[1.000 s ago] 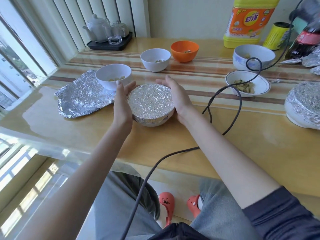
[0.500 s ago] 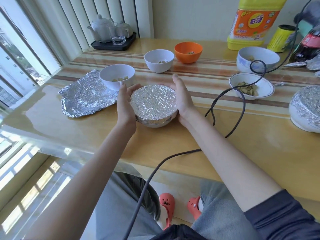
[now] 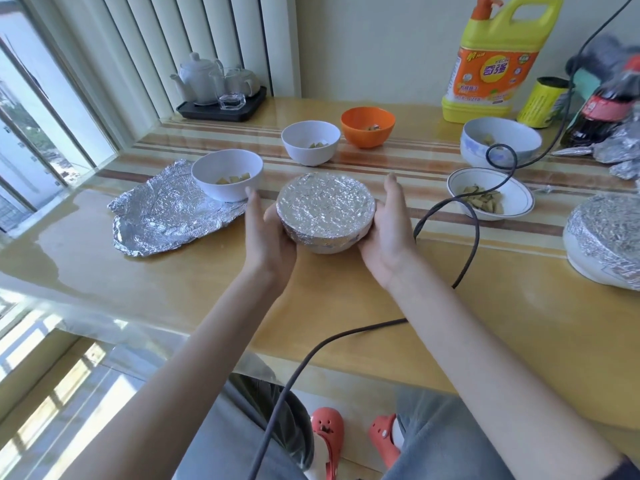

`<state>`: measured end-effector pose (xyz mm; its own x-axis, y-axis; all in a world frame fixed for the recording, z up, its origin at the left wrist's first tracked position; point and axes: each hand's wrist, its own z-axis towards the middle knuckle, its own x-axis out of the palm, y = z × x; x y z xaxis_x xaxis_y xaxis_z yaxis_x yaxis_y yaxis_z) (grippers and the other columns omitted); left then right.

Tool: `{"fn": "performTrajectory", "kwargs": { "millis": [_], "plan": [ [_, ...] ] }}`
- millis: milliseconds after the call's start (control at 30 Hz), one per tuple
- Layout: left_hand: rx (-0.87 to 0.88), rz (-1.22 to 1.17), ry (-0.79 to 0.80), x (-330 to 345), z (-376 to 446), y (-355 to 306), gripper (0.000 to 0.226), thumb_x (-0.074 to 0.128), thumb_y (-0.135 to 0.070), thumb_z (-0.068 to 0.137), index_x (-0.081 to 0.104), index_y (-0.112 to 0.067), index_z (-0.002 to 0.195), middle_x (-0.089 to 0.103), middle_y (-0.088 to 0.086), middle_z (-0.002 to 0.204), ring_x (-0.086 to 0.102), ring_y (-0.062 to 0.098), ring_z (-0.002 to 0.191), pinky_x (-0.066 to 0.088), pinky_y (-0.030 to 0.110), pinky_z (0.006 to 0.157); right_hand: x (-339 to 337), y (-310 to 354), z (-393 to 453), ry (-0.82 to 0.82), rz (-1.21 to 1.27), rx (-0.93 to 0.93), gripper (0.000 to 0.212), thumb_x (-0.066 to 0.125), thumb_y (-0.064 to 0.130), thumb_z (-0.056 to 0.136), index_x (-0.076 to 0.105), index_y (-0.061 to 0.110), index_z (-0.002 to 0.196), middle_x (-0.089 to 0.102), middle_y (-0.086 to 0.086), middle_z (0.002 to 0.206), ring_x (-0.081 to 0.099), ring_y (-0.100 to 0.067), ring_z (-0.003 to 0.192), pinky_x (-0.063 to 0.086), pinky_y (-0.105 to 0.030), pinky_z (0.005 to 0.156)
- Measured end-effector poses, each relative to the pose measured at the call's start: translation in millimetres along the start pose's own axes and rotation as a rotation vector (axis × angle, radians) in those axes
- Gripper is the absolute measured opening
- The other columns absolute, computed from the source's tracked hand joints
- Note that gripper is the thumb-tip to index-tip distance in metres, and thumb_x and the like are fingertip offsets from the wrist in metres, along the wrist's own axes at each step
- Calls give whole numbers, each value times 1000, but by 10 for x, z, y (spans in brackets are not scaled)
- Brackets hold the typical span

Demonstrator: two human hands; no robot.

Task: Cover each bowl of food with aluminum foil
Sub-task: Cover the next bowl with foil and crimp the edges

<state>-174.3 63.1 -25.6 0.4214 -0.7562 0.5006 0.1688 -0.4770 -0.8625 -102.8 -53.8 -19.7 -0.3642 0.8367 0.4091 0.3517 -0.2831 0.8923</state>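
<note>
A bowl covered with crinkled aluminum foil [image 3: 326,206] stands on the table in front of me. My left hand [image 3: 265,233] presses its palm against the bowl's left side, fingers straight and pointing away, thumb at the near rim. My right hand [image 3: 388,230] presses the right side the same way. A loose foil sheet [image 3: 162,213] lies to the left, with an uncovered white bowl [image 3: 227,174] of food on its edge. Uncovered too are a white bowl [image 3: 310,142], an orange bowl [image 3: 367,126], a blue-patterned bowl [image 3: 502,142] and a shallow dish [image 3: 490,194].
A large foil-covered bowl [image 3: 606,240] sits at the right edge. A dark cable [image 3: 474,237] loops across the table beside my right wrist. At the back stand a tea set on a tray [image 3: 221,88], a yellow detergent jug [image 3: 495,60], a can [image 3: 545,102] and crumpled foil [image 3: 620,150].
Both hands have stayed on the covered bowl and slid slightly nearer along its sides. The camera has tilted up a little.
</note>
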Motion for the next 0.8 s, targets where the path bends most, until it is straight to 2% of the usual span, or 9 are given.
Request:
{"fn": "performTrajectory", "kwargs": {
  "millis": [133,200,267,400,533,667,800],
  "plan": [
    [-19,46,53,355,494,49,78,1,-56,101,58,-8,126,60,17,131,56,26,124,40,40,110,-141,335,314,-179,46,-61,76,24,66,94,61,7,123,69,-15,115,61,-32,113,42,-47,106],
    [-27,72,60,499,732,97,78,2,-59,100,59,-12,123,63,14,128,57,26,122,49,41,98,-213,434,477,-249,55,-77,73,24,65,95,61,9,121,69,-14,114,62,-31,110,43,-48,104],
    [-52,81,60,622,926,147,77,3,-60,99,61,-15,118,64,12,123,60,25,115,52,38,87,-266,501,612,-290,71,-85,71,22,65,94,60,12,123,67,-11,117,62,-26,109,43,-44,104],
    [-78,55,83,768,1183,236,78,3,-59,100,64,-11,111,62,18,127,64,18,99,50,31,90,-377,555,811,-356,127,-96,67,24,62,96,58,11,123,65,-11,120,61,-22,108,44,-41,103],
    [-84,13,102,832,1330,294,77,6,-57,101,65,-8,104,61,21,126,61,24,104,43,36,101,-434,555,926,-391,158,-122,59,27,57,98,61,10,113,68,-8,109,61,-22,110,41,-42,108],
    [-107,-4,60,827,1420,323,82,5,-58,100,58,0,124,57,24,132,54,31,124,38,40,110,-460,544,973,-394,208,-118,63,29,58,97,61,9,119,66,-9,118,60,-20,112,41,-39,107],
    [-120,-34,-23,766,1393,336,78,10,-57,101,43,1,141,49,18,144,46,24,134,32,35,115,-438,522,932,-436,279,-103,57,31,54,98,58,11,125,61,-6,127,56,-15,112,39,-30,105]
  ]
}}
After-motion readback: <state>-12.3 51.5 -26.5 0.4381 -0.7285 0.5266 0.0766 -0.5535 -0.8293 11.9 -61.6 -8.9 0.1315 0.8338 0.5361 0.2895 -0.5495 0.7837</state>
